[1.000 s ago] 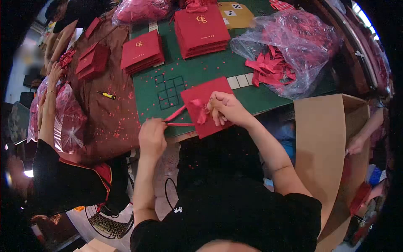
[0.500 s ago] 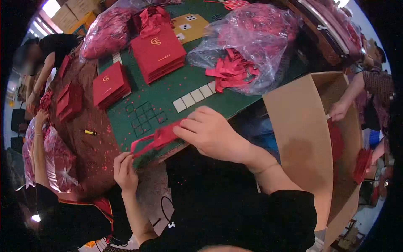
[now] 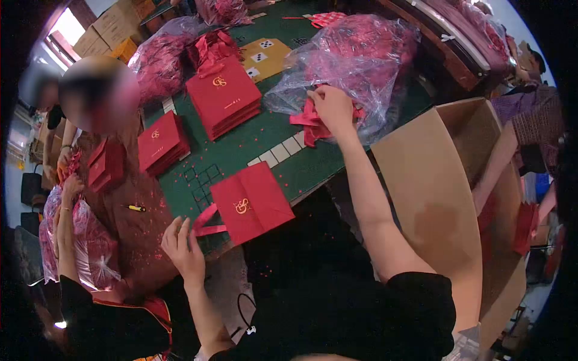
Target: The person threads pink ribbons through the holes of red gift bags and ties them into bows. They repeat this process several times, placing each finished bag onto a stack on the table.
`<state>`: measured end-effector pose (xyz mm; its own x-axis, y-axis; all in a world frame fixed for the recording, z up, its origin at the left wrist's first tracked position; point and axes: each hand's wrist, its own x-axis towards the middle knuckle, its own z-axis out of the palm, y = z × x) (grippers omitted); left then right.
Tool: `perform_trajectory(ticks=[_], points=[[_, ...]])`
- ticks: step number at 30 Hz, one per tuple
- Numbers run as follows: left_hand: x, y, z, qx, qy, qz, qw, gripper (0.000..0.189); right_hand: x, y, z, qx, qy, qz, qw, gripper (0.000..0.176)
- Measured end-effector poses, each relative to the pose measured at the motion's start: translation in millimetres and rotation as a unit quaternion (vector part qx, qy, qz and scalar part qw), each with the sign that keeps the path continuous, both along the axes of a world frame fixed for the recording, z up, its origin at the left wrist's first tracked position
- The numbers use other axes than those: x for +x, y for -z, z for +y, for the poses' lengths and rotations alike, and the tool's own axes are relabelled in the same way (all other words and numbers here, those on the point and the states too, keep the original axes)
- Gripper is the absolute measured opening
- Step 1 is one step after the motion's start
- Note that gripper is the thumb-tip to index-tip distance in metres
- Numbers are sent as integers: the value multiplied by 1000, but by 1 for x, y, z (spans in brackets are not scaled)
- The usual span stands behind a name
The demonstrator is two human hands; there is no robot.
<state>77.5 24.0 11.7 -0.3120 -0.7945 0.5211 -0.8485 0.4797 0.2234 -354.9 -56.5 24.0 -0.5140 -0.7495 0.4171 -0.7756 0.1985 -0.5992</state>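
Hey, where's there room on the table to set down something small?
Mainly the green tabletop between the largest red stack and the row of white squares, speckled but otherwise bare. Also the brown cloth beside the yellow-and-black tool, likewise speckled. It's crowded around the right hand, with loose ribbons and the clear plastic bag.

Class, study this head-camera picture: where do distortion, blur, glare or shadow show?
Head view: cardboard box edges bow and picture corners go black; head view: a round blur hides a person's head, the window glares white; head view: dark patch on the box, probably shadow, while gold print on the red bag looks fairly clear.
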Motion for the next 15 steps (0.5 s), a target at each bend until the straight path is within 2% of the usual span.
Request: perform_trajectory(ticks=[1, 3, 4, 5, 7, 8, 9, 11, 12, 14, 15], points=[[-6, 1, -2, -7, 19, -5, 1000, 32, -6, 2, -7, 55, 15, -28, 998, 36], [-21, -5, -6, -23, 43, -26, 998, 33, -11, 15, -19, 117, 27, 93, 988, 40], [-31, -7, -7, -16, 60, 0, 998, 31, -7, 16, -24, 136, 36, 138, 980, 42], [-39, -13, -8, 17, 92, 23, 995, 26, -6, 19, -26, 130, 11, 143, 981, 43], [-48, -10, -8, 26, 84, 41, 995, 28, -15, 37, -39, 160, -13, 160, 974, 31], [-48, -8, -12, 73, 107, 58, 990, 28, -10, 32, -37, 172, -15, 188, 967, 25], [-48, 2, -11, 55, 77, 36, 995, 27, -15, 41, -40, 108, -27, 228, 967, 21], [-48, 8, -12, 98, 72, 64, 990, 28, -7, 26, -34, 101, -36, 159, 981, 19], [-49, 20, -13, 76, 66, 73, 992, 28, -16, 36, -36, 39, -36, 201, 978, 19], [-50, 22, -11, 97, 58, 100, 989, 30, -13, 26, -37, -21, -81, 118, 989, 21], [-49, 28, -12, 89, 60, 114, 988, 32, -16, 25, -41, -28, -143, -29, 989, 22]])
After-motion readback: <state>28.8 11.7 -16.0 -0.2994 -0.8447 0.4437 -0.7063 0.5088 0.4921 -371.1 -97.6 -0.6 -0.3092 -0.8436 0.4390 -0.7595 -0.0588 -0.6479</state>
